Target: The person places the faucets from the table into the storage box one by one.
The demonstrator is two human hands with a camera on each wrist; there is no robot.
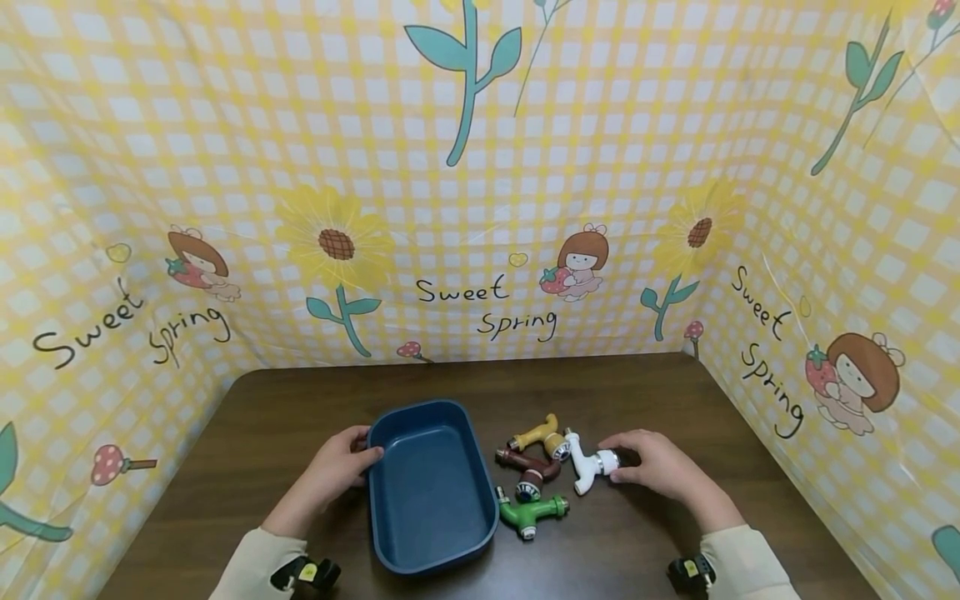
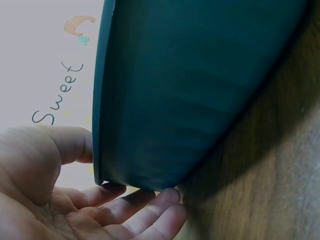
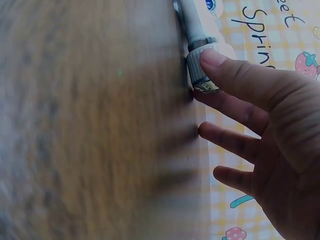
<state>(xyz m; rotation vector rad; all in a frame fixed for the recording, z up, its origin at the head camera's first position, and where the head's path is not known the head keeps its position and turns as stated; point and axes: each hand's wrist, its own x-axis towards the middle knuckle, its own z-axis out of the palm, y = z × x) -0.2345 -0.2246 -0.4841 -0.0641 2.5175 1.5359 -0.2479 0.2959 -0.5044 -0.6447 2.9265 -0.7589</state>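
Observation:
My left hand [image 1: 343, 462] grips the left rim of a dark blue plastic tray [image 1: 431, 562], thumb over the edge and fingers along the outer wall. In the left wrist view, the fingertips [image 2: 170, 196] reach beneath the lower end of that tray. A white faucet [image 1: 585, 467] lies on the table, and my right hand [image 1: 660, 467] pinches its ribbed grey-white end between thumb and index finger. The right wrist view shows the thumb on this collar [image 3: 200, 62], the other fingers spread apart. Left of the white faucet lie a yellow faucet [image 1: 536, 433], a brown faucet [image 1: 531, 475] and a green faucet [image 1: 528, 515].
A dark brown wooden table [image 1: 622, 550] carries everything. Yellow checked cloth [image 1: 480, 200] with printed flowers and lettering stands as a wall behind the table and along both sides. Each wrist wears a black strap, the right strap [image 1: 690, 573] lying close over the tabletop.

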